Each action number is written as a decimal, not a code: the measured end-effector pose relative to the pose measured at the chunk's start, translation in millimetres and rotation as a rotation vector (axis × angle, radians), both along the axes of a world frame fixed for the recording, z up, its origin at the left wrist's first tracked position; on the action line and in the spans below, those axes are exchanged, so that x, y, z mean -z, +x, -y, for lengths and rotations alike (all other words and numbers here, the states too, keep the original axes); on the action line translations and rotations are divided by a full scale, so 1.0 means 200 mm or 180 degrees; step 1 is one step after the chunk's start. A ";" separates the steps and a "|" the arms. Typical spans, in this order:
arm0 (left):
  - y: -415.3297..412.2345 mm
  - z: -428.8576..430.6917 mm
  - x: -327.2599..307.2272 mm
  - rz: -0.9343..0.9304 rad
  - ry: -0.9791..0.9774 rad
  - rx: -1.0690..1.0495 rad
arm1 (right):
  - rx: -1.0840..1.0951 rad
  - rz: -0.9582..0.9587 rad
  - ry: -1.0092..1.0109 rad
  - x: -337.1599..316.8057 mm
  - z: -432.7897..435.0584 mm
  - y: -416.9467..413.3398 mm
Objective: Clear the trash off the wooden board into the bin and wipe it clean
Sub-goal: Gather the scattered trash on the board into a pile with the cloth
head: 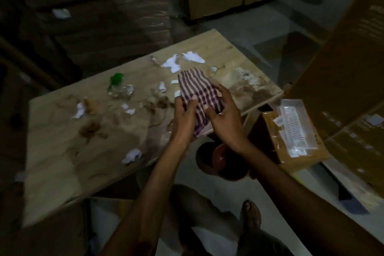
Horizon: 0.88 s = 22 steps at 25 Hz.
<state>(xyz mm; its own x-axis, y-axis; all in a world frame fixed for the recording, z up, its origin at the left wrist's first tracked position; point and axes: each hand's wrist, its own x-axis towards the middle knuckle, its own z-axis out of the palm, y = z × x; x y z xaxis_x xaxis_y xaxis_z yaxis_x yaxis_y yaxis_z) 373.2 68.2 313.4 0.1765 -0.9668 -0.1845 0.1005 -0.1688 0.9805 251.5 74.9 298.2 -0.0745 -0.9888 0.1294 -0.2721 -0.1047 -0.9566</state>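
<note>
A wooden board (62,151) lies across the middle of the head view, littered with torn white paper scraps (176,62), brown crumpled bits (91,127) and a crushed clear bottle with a green cap (117,86). Over the board's right side my left hand (185,114) and my right hand (222,116) both grip a folded purple-and-white checked cloth (197,91), held just above the surface. A dark round bin (220,162) stands on the floor below my right wrist, by the board's near right edge; my forearm hides part of it.
A cardboard box (299,151) with a clear plastic tray (295,124) on top sits right of the bin. Large cartons (353,68) rise at the right, wrapped stacks at the back left. My foot (251,214) rests on the floor below.
</note>
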 end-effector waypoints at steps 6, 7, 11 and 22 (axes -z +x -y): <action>0.55 -0.15 -0.02 0.0479 -0.0235 -0.0982 | -0.0540 -0.0213 -0.0168 -0.12 -0.06 0.57; 0.63 -0.17 -0.02 0.0530 -0.0206 -0.1124 | -0.0699 -0.0229 -0.0216 -0.11 -0.06 0.64; 0.91 -0.29 0.02 0.0542 -0.0141 -0.1643 | -0.1259 -0.0433 -0.0273 -0.06 -0.06 0.92; 1.57 -0.74 0.23 0.0160 0.0419 -0.2521 | -0.2844 -0.0744 -0.0252 0.26 -0.33 1.79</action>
<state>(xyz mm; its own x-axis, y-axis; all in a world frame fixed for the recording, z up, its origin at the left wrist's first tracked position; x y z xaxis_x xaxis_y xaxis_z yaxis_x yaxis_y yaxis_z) 687.9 216.9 267.6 0.8119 -0.5217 -0.2619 0.1951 -0.1804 0.9641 609.7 140.0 246.6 0.7476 -0.6542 0.1146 -0.2441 -0.4311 -0.8687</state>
